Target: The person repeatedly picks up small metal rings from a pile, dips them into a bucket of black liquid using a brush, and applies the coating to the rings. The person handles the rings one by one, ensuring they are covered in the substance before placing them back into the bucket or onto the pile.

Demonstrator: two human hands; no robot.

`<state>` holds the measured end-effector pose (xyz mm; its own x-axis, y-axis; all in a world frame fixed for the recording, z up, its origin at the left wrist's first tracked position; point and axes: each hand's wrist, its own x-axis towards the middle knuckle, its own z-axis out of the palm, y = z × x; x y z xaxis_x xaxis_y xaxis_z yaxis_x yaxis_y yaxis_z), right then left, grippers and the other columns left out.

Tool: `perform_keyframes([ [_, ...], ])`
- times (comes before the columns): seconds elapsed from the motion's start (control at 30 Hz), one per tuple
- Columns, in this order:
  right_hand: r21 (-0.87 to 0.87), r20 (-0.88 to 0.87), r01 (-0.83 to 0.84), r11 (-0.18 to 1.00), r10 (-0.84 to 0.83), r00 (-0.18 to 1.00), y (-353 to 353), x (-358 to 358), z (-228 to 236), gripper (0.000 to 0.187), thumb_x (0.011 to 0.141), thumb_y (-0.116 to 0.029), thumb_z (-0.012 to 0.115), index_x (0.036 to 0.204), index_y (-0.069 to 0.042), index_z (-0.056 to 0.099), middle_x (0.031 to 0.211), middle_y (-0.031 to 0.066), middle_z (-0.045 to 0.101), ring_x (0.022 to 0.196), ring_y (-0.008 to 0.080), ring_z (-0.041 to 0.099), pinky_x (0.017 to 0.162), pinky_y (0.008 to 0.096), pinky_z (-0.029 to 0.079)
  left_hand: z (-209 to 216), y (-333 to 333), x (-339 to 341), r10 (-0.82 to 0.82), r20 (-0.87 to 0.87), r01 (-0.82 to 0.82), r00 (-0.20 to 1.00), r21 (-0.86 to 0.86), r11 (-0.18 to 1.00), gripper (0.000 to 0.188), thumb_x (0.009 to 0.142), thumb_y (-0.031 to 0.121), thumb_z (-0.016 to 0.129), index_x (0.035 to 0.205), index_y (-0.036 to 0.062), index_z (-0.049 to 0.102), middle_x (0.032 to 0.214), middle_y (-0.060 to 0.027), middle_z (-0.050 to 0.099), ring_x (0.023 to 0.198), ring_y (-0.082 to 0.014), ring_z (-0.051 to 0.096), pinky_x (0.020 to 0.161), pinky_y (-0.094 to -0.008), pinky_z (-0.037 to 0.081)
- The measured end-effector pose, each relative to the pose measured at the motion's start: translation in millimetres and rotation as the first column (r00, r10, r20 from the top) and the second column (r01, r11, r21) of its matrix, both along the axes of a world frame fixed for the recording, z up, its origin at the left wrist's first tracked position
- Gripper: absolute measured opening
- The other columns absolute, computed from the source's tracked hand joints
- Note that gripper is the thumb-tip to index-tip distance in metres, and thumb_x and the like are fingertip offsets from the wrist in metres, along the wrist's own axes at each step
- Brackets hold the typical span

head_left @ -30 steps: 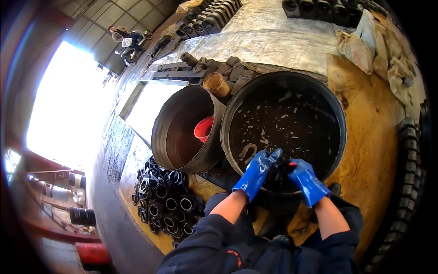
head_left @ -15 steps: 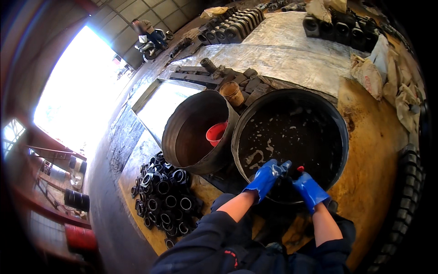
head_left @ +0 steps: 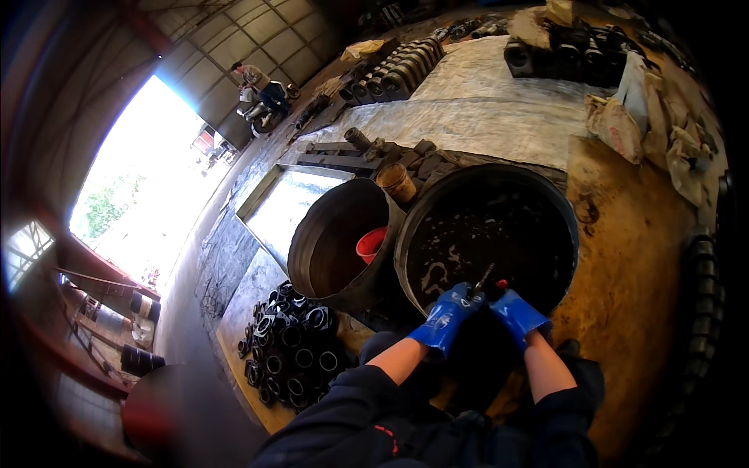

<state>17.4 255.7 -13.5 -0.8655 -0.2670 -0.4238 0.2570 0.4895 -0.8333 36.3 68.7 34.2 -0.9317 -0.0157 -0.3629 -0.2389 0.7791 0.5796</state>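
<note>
Both my hands wear blue rubber gloves and are over the near edge of a wide dark tub (head_left: 576,257) of black liquid with pale froth. My left hand (head_left: 451,313) is closed, and a thin, dark metallic piece (head_left: 485,276) sticks up at its fingertips. My right hand (head_left: 518,313) is curled close beside it, with a small red piece (head_left: 502,284) at its fingers. The kind of either piece cannot be made out. Dark shadow hides what lies between and under the gloves.
Left of the tub stands a metal drum (head_left: 306,234) with a red container (head_left: 370,243) inside. A pile of black ring-shaped parts (head_left: 290,335) lies nearby. Behind are a brown bucket (head_left: 396,182) and a rectangular tray (head_left: 261,195). A person (head_left: 253,79) stands by a motorbike far off.
My left hand's fingers, stretched out before, are now closed, and the thin metallic piece has come into sight above them. The whole view has shifted slightly.
</note>
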Motion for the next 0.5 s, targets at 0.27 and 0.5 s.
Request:
perform_keyframes([
  [0.27,0.016,0.134,0.008,1.000,-0.010,0.991,0,5,-7,0.048,0.086,-0.042,0.077,0.110,-0.001,0.075,0.107,0.0235,0.075,0.102,0.0372,0.073,0.085,0.0403,0.057,-8,3,-3,-0.023,0.146,0.034,0.989,-0.073,0.997,0.049,0.098,0.045,0.064,0.129,0.0078,0.067,0.124,-0.0194,0.071,0.115,-0.0352,0.068,0.099,-0.0436,0.053],
  [0.5,-0.026,0.133,0.112,0.993,-0.107,0.985,-7,13,-13,0.057,0.089,-0.049,0.077,0.118,0.000,0.072,0.108,0.0224,0.075,0.103,0.0331,0.073,0.089,0.0396,0.057,-49,-12,-15,-0.083,0.021,0.082,0.996,0.027,0.996,0.039,0.098,0.041,0.066,0.118,0.0071,0.072,0.110,-0.0185,0.074,0.104,-0.0351,0.071,0.091,-0.0429,0.055],
])
